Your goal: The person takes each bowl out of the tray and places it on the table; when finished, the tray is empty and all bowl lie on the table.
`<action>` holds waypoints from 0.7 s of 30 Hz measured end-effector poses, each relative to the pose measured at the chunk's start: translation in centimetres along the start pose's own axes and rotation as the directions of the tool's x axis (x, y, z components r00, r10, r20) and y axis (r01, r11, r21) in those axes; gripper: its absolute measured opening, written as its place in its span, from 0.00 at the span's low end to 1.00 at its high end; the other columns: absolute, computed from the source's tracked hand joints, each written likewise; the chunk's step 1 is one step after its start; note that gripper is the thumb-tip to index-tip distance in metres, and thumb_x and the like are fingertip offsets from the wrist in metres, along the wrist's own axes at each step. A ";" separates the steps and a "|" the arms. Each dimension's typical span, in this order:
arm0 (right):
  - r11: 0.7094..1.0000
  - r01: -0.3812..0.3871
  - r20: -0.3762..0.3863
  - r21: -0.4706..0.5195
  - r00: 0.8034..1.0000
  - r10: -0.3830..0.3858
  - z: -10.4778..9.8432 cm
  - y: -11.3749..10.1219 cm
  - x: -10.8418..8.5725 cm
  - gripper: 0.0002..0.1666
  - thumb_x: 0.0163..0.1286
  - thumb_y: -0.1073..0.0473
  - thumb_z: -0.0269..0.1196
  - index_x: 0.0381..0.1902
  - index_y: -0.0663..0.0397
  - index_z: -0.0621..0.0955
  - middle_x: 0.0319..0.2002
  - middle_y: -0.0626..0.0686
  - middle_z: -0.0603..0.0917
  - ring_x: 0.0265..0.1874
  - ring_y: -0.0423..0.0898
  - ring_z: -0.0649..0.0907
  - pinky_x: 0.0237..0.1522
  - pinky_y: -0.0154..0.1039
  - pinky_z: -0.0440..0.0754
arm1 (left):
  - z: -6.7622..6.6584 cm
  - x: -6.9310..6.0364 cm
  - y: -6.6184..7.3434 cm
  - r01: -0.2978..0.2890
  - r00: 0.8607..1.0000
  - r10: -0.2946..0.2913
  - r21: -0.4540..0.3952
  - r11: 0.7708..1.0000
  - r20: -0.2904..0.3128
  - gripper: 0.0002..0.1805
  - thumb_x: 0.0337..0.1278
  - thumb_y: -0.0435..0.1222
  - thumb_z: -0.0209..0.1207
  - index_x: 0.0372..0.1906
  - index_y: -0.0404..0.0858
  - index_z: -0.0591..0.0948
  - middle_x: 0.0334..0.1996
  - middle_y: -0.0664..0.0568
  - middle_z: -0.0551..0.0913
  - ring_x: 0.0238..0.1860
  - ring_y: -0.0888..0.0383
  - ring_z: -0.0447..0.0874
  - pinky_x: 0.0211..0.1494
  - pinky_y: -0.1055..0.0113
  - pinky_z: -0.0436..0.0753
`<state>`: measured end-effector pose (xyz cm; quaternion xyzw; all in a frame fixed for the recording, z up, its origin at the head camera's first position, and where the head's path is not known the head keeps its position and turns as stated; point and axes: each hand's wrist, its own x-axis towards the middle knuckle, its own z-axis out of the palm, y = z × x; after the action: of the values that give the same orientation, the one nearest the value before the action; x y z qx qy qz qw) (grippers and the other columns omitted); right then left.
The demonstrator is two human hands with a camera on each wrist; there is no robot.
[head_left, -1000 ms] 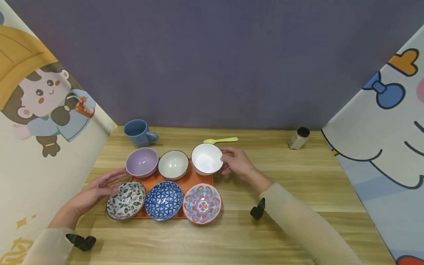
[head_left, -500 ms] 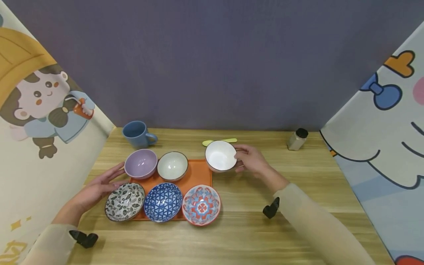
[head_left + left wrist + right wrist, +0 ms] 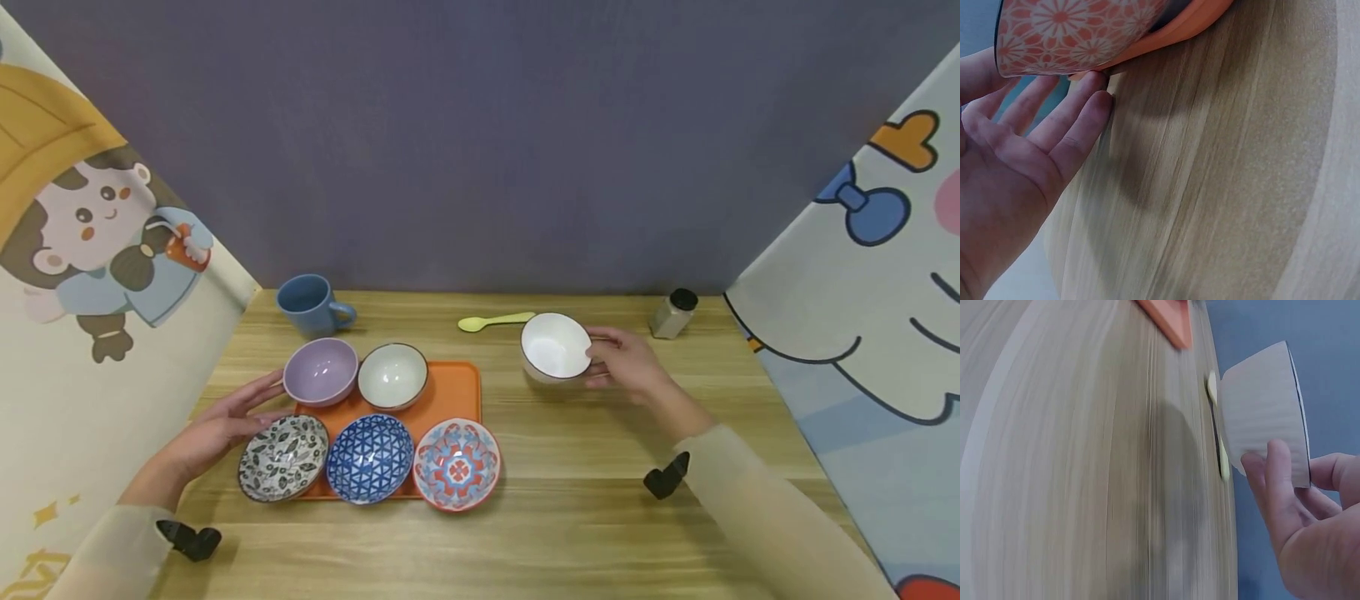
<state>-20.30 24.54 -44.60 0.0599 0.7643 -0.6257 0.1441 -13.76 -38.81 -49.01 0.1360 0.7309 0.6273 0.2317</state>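
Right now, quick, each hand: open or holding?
Left hand: open, beside the black-and-white leaf-patterned bowl.
Right hand: holding the round white dark-rimmed bowl.

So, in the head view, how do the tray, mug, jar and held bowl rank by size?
Largest to smallest:
1. Tray, though partly hidden.
2. Mug and held bowl: too alike to rank; the bowl is lifted, perhaps nearer the camera.
3. Jar.
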 end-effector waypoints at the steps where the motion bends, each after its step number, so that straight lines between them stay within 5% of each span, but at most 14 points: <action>1: 1.000 0.005 -0.008 -0.012 1.000 -0.005 -0.7 0.1 -0.2 0.35 0.75 0.62 0.56 0.77 0.62 0.64 0.60 0.69 0.78 0.35 0.46 0.89 0.40 0.45 0.90 | 0.0 0.0 0.0 -0.006 1.000 0.006 -0.003 1.000 0.005 0.38 0.78 0.30 0.48 0.84 0.41 0.46 0.71 0.74 0.67 0.65 0.67 0.78 0.60 0.73 0.79; 8: 0.994 0.042 -0.064 -0.102 0.997 -0.049 -5.0 1.3 -2.3 0.35 0.77 0.63 0.54 0.78 0.65 0.61 0.65 0.76 0.73 0.34 0.43 0.90 0.39 0.44 0.90 | -0.3 0.3 0.0 -0.013 0.999 0.012 0.012 1.000 0.034 0.36 0.77 0.29 0.48 0.83 0.35 0.49 0.72 0.69 0.70 0.67 0.67 0.77 0.62 0.73 0.78; 15: 0.997 -0.009 -0.134 -0.077 0.991 -0.002 -9.8 3.3 -4.1 0.37 0.78 0.61 0.56 0.79 0.67 0.59 0.48 0.49 0.83 0.33 0.42 0.90 0.39 0.43 0.90 | -0.5 0.3 0.0 -0.009 0.997 0.007 0.028 1.000 0.072 0.36 0.78 0.30 0.47 0.83 0.35 0.47 0.73 0.68 0.69 0.68 0.68 0.75 0.63 0.73 0.77; 21: 0.992 -0.038 -0.188 -0.117 0.982 0.015 -13.7 4.9 -5.9 0.38 0.79 0.59 0.56 0.78 0.70 0.57 0.44 0.46 0.82 0.32 0.44 0.90 0.41 0.43 0.89 | -0.6 0.2 -0.1 -0.028 0.995 0.025 0.037 0.999 0.095 0.35 0.79 0.29 0.45 0.83 0.35 0.47 0.73 0.69 0.69 0.69 0.70 0.72 0.63 0.74 0.76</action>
<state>-15.31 39.44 -45.08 0.1197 0.8097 -0.5684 0.0836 -14.20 -39.25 -49.11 0.1795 0.7292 0.6092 0.2548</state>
